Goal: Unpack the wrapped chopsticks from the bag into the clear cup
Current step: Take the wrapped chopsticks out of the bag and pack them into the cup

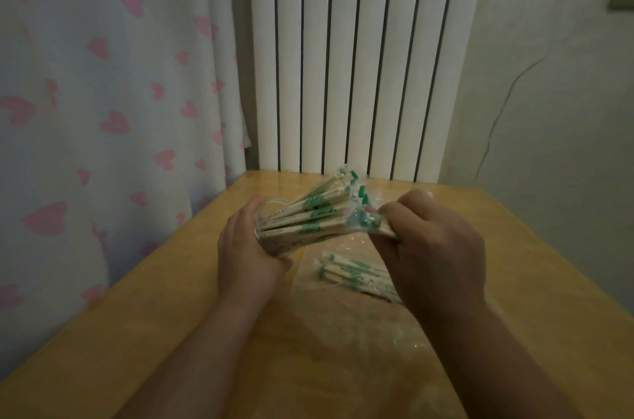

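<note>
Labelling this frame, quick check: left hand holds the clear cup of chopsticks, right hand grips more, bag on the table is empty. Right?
Not quite: the head view shows the bag on the table holds a few wrapped chopsticks, so it is not empty. The rest stands: the left hand holds the filled clear cup and the right hand grips a further bunch.

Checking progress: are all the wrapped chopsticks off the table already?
No, a few wrapped chopsticks lie at the clear bag on the wooden table, beside the right hand.
</note>
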The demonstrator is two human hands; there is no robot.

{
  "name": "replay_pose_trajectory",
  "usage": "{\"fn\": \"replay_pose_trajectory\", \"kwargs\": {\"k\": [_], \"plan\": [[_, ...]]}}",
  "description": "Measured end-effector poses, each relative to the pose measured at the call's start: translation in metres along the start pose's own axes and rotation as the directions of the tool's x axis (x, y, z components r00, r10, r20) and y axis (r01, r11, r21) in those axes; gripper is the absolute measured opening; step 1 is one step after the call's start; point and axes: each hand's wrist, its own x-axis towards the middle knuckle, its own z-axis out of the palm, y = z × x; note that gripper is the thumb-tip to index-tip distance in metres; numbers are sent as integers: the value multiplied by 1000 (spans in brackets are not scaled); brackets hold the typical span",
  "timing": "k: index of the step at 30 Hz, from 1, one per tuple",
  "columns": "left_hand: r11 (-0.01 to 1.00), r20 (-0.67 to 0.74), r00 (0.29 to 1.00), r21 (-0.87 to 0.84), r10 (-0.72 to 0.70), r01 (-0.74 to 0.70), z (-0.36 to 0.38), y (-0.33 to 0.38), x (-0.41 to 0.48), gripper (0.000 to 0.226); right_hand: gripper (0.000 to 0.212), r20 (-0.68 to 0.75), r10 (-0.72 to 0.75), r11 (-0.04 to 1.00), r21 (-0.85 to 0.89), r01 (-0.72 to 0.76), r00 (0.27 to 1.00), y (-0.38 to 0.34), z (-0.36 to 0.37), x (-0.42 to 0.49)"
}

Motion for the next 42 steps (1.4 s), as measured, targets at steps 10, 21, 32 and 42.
{"fn": "replay_pose_trajectory", "kwargs": {"k": [10,21,32,42], "plan": [[1000,43,999,-17,16,-15,0,1,-1,95,25,-200,240,930,327,-166,950,6,7,-2],[999,89,995,-5,36,-36,-1,7,-3,87,16,-105,310,773,606,-186,945,-5,12,8],[998,75,996,32,50,-52,0,8,-2,87,18,-273,464,656,745,-120,843,-7,6,13],[999,81,996,28,31,-34,0,9,-2,85,30,80,540,495,775,-393,838,-15,7,10]]}}
